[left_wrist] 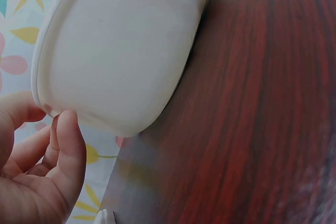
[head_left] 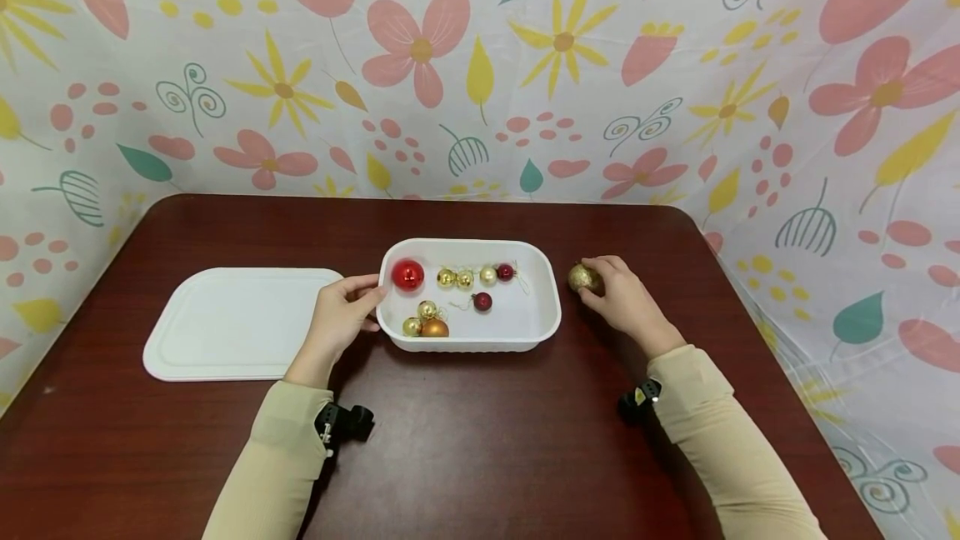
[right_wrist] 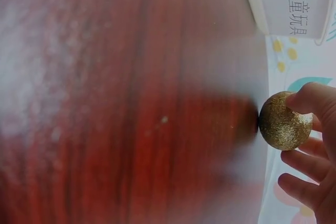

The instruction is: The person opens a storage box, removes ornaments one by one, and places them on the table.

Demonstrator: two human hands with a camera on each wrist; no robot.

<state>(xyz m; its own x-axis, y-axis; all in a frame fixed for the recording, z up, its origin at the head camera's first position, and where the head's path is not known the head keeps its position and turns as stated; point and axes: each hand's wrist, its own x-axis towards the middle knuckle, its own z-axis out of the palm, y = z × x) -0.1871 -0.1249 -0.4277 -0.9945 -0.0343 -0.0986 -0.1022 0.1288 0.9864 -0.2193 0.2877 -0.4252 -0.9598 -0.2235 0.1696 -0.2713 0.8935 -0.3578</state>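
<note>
A white plastic box (head_left: 517, 327) stands mid-table, holding a large shiny red bauble (head_left: 407, 274), an orange bauble (head_left: 435, 328), small dark red baubles (head_left: 482, 302) and several small gold ones (head_left: 447, 277). My left hand (head_left: 342, 319) pinches its left rim between thumb and fingers, as the left wrist view shows. To the right of the box, my right hand (head_left: 624, 300) grips a glittery gold bauble (right_wrist: 285, 121) by its fingertips. This bauble is at the tabletop; fingers partly cover it in the head view.
A white lid (head_left: 232, 323) lies flat on the dark wooden table (head_left: 480, 440), left of the box. The box's right end carries a label (right_wrist: 294, 8) with printed characters. Behind the table hangs a flower-patterned cloth (head_left: 420, 132).
</note>
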